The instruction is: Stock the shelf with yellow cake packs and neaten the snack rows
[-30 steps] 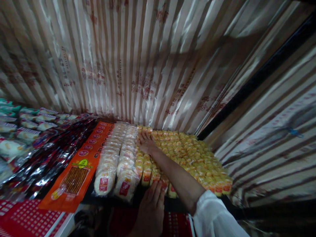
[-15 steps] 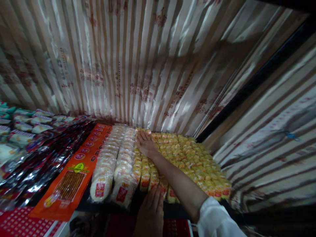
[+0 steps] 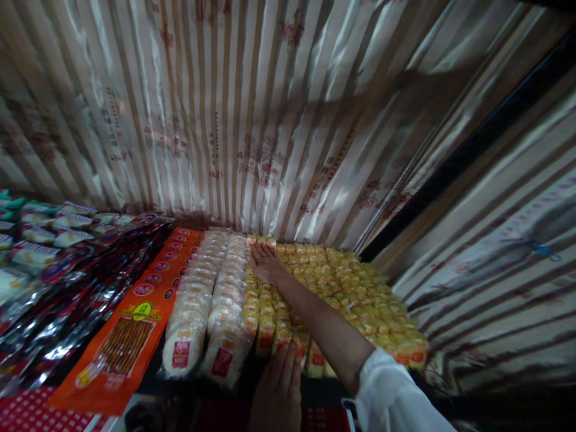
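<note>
My right hand [image 3: 267, 264], at the end of a white sleeve, reaches over rows of small yellow-wrapped snack packets [image 3: 333, 282]. Its fingers are stretched out flat on the left-hand rows near the back. At the front edge of the same rows is my left hand [image 3: 278, 384], fingers straight and close together, their tips against the front packets. Neither hand is closed round anything. Just left of the yellow packets lie two columns of overlapping round white crackers [image 3: 222, 336] in clear wrappers.
Left of the crackers are orange bags of stick snacks [image 3: 126, 336], then dark shiny packets [image 3: 90, 294] and white-and-green packets [image 3: 36, 255]. A striped, printed sheet [image 3: 252, 120] hangs behind, and a black bar [image 3: 450, 168] slants at the right. Red patterned material [image 3: 40, 408] shows below.
The view has shifted slightly, so the front of the shelf sits a little lower. Both hands stay in nearly the same place on the yellow packets.
</note>
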`<action>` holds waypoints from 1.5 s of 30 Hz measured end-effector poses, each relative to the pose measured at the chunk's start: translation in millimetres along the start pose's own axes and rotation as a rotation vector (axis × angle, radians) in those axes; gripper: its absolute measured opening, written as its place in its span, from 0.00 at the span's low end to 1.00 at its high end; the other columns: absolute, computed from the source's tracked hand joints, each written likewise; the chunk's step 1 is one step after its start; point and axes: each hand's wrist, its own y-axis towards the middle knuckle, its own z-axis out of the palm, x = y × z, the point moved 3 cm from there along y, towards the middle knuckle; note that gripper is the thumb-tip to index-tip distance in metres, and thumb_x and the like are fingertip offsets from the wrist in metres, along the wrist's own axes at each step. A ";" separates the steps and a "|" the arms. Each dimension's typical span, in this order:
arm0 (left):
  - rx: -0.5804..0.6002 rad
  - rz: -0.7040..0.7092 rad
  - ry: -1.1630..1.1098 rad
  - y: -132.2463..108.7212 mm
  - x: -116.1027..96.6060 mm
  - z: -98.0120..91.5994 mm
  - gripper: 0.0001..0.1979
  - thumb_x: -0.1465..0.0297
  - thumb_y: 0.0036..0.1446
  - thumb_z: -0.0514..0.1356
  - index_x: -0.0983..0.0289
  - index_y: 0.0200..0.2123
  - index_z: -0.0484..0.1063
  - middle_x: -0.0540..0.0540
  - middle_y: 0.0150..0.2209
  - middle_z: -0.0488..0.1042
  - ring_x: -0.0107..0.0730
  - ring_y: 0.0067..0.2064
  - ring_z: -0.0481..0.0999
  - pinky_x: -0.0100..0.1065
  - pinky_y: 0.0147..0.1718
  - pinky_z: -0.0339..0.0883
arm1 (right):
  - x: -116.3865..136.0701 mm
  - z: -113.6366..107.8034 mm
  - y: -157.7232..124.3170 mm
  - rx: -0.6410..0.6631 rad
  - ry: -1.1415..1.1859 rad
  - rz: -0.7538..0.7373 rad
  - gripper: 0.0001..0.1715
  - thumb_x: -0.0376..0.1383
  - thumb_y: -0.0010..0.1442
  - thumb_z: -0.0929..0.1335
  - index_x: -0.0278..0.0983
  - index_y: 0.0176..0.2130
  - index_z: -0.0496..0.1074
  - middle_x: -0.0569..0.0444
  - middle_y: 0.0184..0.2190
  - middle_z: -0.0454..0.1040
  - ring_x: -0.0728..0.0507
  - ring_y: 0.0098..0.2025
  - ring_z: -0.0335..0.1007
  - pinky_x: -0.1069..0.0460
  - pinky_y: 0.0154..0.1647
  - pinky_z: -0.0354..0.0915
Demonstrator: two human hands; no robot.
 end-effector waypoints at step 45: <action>-0.424 0.005 0.114 17.0 -2.5 15.0 0.14 0.76 0.60 0.50 0.63 0.33 0.75 0.49 0.35 0.80 0.28 0.40 0.77 0.28 0.46 0.66 | -46.0 -13.4 85.2 -0.010 0.084 -0.070 0.23 0.49 0.64 0.56 0.49 0.53 0.68 0.58 0.50 0.73 0.42 0.52 0.68 0.49 0.50 0.63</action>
